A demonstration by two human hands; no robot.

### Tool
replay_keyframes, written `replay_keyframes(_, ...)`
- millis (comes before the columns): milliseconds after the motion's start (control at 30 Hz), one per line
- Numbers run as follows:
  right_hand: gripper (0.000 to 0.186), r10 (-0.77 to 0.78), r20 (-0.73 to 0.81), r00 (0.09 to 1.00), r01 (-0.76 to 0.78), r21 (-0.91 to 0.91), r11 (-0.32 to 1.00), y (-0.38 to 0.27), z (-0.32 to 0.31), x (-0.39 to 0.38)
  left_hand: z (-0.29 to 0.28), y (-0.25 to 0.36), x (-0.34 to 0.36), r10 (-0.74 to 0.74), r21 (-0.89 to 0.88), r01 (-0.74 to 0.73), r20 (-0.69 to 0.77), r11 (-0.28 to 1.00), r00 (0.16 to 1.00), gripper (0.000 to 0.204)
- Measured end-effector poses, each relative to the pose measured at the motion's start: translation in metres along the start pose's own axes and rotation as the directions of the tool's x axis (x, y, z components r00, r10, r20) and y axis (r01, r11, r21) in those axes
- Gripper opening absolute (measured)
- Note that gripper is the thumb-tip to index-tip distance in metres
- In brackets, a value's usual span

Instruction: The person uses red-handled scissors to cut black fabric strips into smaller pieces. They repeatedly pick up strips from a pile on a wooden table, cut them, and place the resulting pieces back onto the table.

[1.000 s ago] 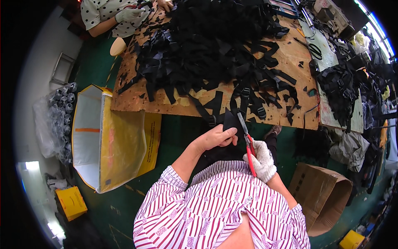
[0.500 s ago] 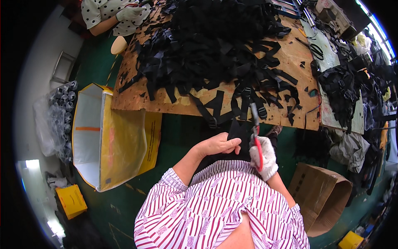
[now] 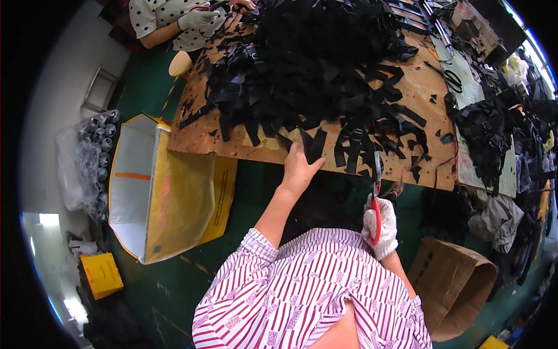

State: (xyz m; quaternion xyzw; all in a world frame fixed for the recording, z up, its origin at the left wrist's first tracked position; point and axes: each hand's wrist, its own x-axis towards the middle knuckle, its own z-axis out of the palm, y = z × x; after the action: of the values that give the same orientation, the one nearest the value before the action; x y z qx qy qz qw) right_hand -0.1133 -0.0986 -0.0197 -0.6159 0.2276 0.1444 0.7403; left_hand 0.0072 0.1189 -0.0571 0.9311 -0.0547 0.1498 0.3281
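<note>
At the near edge of the wooden table, my bare left hand (image 3: 299, 170) has its thumb and fingers around a black strap (image 3: 314, 145); part of the strap is hidden by the fingers. My right hand (image 3: 380, 225), in a white knit glove, is closed on red-handled scissors (image 3: 377, 203), their blades pointing away from me just over the table edge. A large heap of black straps (image 3: 302, 64) covers much of the table, some with buckles (image 3: 356, 135) near the front.
The wooden table (image 3: 427, 166) ends just ahead of me. To the left stands a yellow bin (image 3: 192, 200) with a white inside. A cardboard box (image 3: 444, 279) sits at lower right. Black scissors (image 3: 451, 80) lie at the right. Across the table, a person with a gloved hand (image 3: 197, 19) works.
My left hand has moved forward from near my waist to the table edge. A buckled strap that hung over the front edge no longer shows there. The scissors stay in my right hand.
</note>
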Motion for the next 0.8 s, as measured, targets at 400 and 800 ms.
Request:
replay_keyframes(400,0.032,-0.084,0.029,0.996,0.084,0.004,0.996,0.011,-0.011,-0.003,-0.020,-0.009,0.010,-0.022,-0.143,0.027,0.040,0.989,0.999,0.015)
replay_keyframes(800,0.053,-0.154,0.062,0.986,0.146,0.114,0.983,-0.048,0.016,0.024,-0.043,0.057,-0.031,-0.178,-0.768,0.582,0.554,0.267,0.813,0.010)
